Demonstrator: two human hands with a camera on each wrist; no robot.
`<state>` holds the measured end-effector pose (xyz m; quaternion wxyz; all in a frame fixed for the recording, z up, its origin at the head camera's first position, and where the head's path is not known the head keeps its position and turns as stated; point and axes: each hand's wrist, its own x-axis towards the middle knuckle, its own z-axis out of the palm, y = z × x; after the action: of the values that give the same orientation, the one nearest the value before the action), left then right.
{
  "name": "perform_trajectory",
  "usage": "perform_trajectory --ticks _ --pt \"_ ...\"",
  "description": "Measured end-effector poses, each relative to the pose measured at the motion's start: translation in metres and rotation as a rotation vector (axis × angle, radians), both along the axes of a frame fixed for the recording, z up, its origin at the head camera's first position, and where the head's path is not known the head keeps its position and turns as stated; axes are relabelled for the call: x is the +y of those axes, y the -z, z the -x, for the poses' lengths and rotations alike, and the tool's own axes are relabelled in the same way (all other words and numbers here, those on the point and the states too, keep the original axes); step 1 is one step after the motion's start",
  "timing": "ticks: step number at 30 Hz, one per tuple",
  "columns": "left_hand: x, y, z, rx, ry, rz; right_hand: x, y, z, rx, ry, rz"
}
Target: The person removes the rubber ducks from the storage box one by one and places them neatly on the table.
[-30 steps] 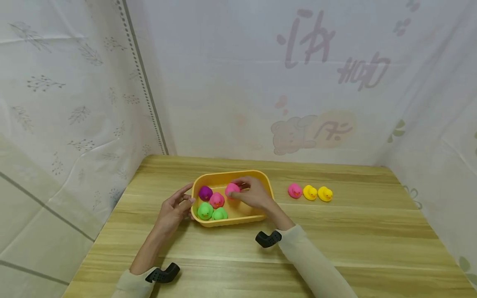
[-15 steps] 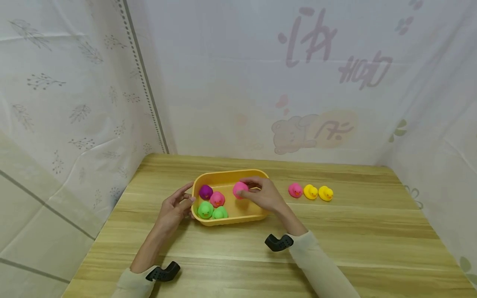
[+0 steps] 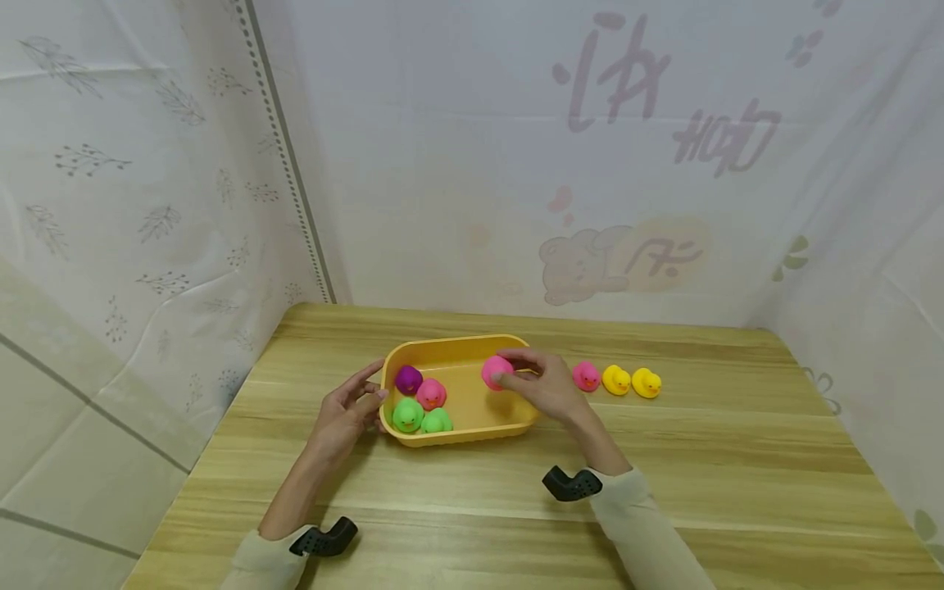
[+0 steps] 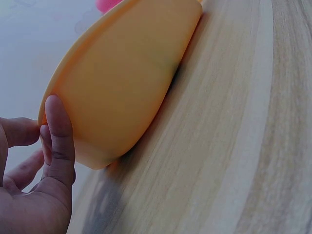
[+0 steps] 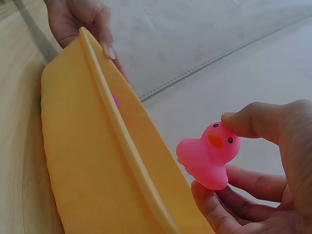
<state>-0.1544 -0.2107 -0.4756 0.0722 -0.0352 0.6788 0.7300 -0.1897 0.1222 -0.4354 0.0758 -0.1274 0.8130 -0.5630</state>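
My right hand (image 3: 549,385) pinches a pink rubber duck (image 3: 495,373) between thumb and fingertips, above the right part of a yellow plastic basket (image 3: 460,440). The right wrist view shows this duck tilted, its orange beak toward the camera. At the basket's left end, my left hand (image 3: 341,422) grips the rim and wall. Inside, at the left, sit a purple duck (image 3: 409,379), another pink duck (image 3: 431,394) and two green ducks, one at the corner (image 3: 407,415) and one beside it (image 3: 437,421).
Right of the basket, a pink duck (image 3: 587,377) and two yellow ducks, a nearer one (image 3: 615,380) and an outer one (image 3: 646,383), stand in a row on the wooden table (image 3: 457,516). Patterned cloth (image 3: 442,164) hangs behind and along both sides.
My right hand has moved to the right over the basket with the pink duck in its fingers. The left hand and the basket stay about where they were.
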Motion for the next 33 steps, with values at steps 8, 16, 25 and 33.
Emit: perform_trajectory --ticks 8,16,25,33 --pt "0.0 -0.001 0.0 -0.006 0.001 0.008 0.012 -0.002 -0.001 -0.02 0.033 0.019" --pt "0.0 -0.001 0.0 -0.014 0.003 0.002 0.026 -0.005 -0.003 -0.021 0.065 0.013" --pt "-0.001 0.002 0.0 -0.006 0.003 0.0 0.042 -0.007 -0.002 0.025 0.103 0.007" --pt "-0.001 0.003 0.002 -0.003 -0.006 0.001 0.056 -0.008 0.001 0.059 0.108 0.019"
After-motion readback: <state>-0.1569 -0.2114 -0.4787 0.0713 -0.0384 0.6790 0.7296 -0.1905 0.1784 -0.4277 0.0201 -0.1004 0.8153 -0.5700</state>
